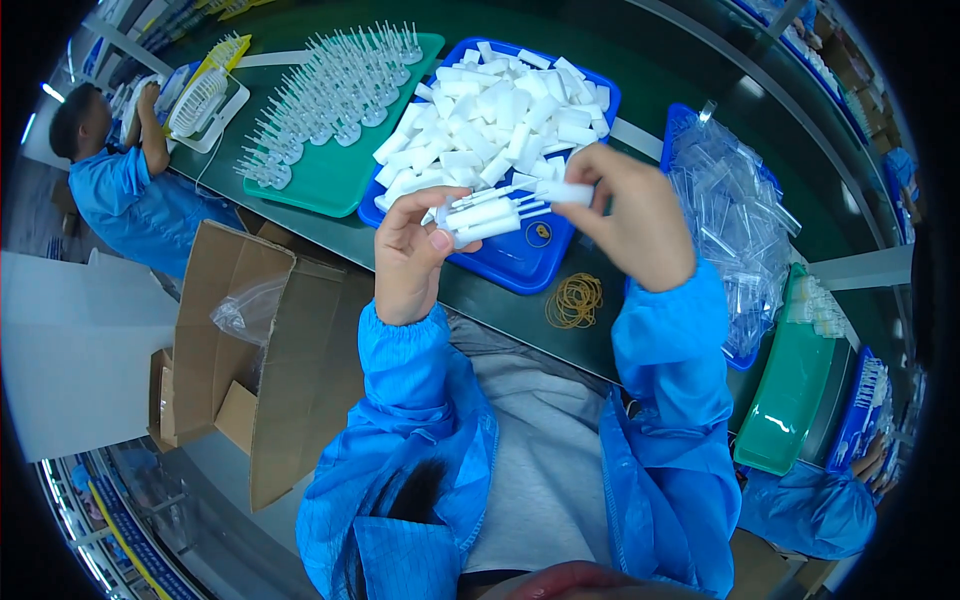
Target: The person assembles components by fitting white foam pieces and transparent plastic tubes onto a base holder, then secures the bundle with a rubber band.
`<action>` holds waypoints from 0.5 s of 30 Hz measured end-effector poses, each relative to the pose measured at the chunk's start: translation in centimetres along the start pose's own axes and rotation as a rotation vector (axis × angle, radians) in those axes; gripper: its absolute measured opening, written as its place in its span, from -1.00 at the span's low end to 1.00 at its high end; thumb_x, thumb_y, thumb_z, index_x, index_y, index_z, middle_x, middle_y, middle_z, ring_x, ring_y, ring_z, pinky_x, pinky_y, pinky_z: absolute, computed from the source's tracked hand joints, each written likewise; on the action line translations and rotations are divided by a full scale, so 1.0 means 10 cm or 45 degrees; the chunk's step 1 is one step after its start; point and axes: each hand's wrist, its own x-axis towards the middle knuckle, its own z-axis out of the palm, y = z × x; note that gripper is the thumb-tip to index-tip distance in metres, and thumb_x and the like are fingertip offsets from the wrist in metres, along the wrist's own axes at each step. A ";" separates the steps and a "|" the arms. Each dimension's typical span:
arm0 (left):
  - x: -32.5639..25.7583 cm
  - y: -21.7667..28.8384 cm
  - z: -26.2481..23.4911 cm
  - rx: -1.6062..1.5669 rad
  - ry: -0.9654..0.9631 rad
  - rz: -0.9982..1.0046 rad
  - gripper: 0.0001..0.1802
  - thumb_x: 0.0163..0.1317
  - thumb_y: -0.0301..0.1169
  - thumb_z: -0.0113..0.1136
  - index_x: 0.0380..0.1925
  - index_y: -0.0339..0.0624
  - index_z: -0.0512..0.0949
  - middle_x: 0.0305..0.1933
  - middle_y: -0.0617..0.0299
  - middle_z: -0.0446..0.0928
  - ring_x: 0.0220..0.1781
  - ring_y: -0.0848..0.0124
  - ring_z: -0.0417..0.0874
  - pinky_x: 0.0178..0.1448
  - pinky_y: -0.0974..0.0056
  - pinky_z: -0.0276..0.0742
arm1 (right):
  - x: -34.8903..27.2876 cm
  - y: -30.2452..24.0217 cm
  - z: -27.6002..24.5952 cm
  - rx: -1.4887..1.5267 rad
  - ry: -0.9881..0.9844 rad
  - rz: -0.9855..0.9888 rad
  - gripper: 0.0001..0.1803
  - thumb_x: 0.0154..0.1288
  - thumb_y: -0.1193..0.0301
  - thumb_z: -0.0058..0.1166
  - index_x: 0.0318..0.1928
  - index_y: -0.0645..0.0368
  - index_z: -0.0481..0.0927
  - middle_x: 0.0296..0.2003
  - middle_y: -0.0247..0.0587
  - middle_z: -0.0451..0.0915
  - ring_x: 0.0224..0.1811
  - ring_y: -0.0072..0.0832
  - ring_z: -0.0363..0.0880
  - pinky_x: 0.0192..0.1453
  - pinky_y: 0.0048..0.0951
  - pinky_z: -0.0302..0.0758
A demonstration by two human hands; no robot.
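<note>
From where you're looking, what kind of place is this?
Probably a factory assembly line. There's a long green workbench, a blue tray heaped with matching white pieces, and another worker in blue at the left.

Two foreground hands (408, 255) (645, 215), two green trays (335, 182) (785, 405)

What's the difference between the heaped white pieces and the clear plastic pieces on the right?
The white pieces are opaque, while the clear plastic pieces are see-through. The white pieces look stubby; the clear plastic pieces look longer and slimmer. Both lie loosely heaped in blue trays.
</note>
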 end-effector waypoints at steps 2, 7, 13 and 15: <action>0.01 -0.01 0.05 0.000 0.008 -0.013 -0.55 0.13 -0.43 0.24 0.04 -0.27 0.40 0.12 -0.08 0.41 0.06 0.13 0.56 -0.07 0.20 0.64 | 0.01 0.03 -0.15 0.283 0.119 -0.060 -0.73 -0.10 0.45 0.36 -0.35 0.13 0.55 -0.44 -0.22 0.59 -0.46 -0.40 0.57 -0.48 -0.39 0.39; 0.02 -0.01 0.07 0.035 0.029 -0.024 -0.48 0.11 -0.47 0.24 0.10 -0.35 0.38 0.17 -0.14 0.38 0.08 0.14 0.55 0.00 0.16 0.61 | -0.05 -0.05 -0.28 0.319 0.234 -0.212 -0.71 -0.09 0.44 0.39 -0.31 0.12 0.59 -0.39 -0.35 0.60 -0.47 -0.61 0.49 -0.52 -0.62 0.27; -0.02 -0.02 0.07 0.024 0.028 -0.005 -0.48 0.08 -0.51 0.24 0.08 -0.37 0.39 0.16 -0.17 0.38 0.09 0.13 0.54 0.05 0.15 0.58 | -0.10 -0.11 -0.32 0.312 0.236 -0.290 -0.69 -0.11 0.46 0.38 -0.28 0.14 0.59 -0.37 -0.28 0.60 -0.45 -0.52 0.52 -0.48 -0.56 0.36; -0.02 -0.05 0.05 0.026 0.021 0.001 -0.49 0.08 -0.52 0.23 0.08 -0.38 0.39 0.16 -0.17 0.38 0.09 0.13 0.53 0.06 0.15 0.57 | -0.08 -0.09 -0.31 0.295 0.246 -0.323 -0.70 -0.10 0.48 0.37 -0.29 0.15 0.59 -0.37 -0.27 0.60 -0.44 -0.50 0.52 -0.45 -0.55 0.39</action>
